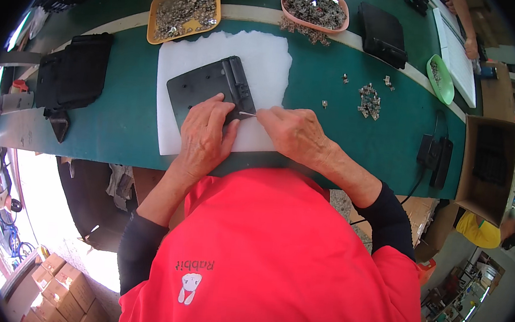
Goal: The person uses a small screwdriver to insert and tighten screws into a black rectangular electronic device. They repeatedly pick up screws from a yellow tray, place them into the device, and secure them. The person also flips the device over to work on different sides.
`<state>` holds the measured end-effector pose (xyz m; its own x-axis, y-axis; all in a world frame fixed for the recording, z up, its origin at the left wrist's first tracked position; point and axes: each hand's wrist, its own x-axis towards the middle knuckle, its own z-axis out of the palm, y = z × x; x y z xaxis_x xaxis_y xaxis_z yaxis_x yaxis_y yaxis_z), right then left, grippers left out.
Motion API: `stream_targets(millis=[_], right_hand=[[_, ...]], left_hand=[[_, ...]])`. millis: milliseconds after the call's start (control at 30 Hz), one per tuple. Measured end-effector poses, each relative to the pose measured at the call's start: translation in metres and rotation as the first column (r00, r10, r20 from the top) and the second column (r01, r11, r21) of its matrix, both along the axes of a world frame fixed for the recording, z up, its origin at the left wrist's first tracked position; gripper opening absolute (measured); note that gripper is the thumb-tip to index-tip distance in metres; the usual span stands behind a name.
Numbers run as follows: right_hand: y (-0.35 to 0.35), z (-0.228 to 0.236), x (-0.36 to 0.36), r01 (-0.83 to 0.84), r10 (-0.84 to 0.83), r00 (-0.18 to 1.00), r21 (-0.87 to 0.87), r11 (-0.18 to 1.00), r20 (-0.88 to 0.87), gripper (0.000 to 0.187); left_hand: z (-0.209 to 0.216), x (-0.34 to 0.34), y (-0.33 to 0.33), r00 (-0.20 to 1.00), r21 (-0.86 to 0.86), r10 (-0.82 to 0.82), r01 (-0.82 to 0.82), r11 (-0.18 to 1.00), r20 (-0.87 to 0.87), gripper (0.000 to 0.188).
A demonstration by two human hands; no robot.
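A flat black plastic housing [202, 83] with a raised ridge along its right side lies tilted on a white foam sheet [271, 59]. My left hand [204, 131] holds it down at its near edge, fingers bent over the top and thumb toward the ridge's near end. In my right hand [296, 134], the closed fingers grip a thin metal tool [246, 113] that points left to the ridge's near end. The tool's kind is unclear, as most of it is hidden. Small metal pieces [369, 101] lie in a loose cluster to the right.
A yellow tray [152, 22] and a pink tray [345, 24] of small metal parts stand at the back. A green bowl [446, 91] stands right. Black housings [77, 71] are stacked left, another black piece [381, 34] far right. A corded black device [436, 157] lies near the right edge.
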<state>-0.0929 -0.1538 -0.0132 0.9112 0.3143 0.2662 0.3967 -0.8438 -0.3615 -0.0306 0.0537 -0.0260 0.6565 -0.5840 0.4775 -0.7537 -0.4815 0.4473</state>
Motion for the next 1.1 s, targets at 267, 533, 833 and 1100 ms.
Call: stream_targets(millis=[267, 533, 833, 1100], right_hand=[[0.004, 0.017, 0.028, 0.308, -0.141, 0.935, 0.549, 0.777, -0.326, 0.014], [0.001, 0.009, 0.044, 0.303, -0.04, 0.951, 0.904, 0.302, -0.306, 0.017], [-0.024, 0.018, 0.021, 0.11, -0.054, 0.985, 0.356, 0.928, -0.164, 0.021], [0.016, 0.02, 0.046, -0.01, -0.023, 0.997, 0.409, 0.913, 0.074, 0.028]], left_hand=[[0.0, -0.002, -0.011, 0.998, 0.026, 0.068, -0.068, 0.997, -0.001, 0.038], [0.006, -0.003, -0.016, 0.997, 0.034, 0.079, -0.079, 0.996, -0.001, 0.04], [0.001, -0.005, -0.013, 0.995, 0.012, 0.094, -0.093, 0.996, -0.025, 0.046], [-0.002, -0.002, -0.016, 0.993, 0.016, 0.1, -0.102, 0.995, 0.059, 0.031]])
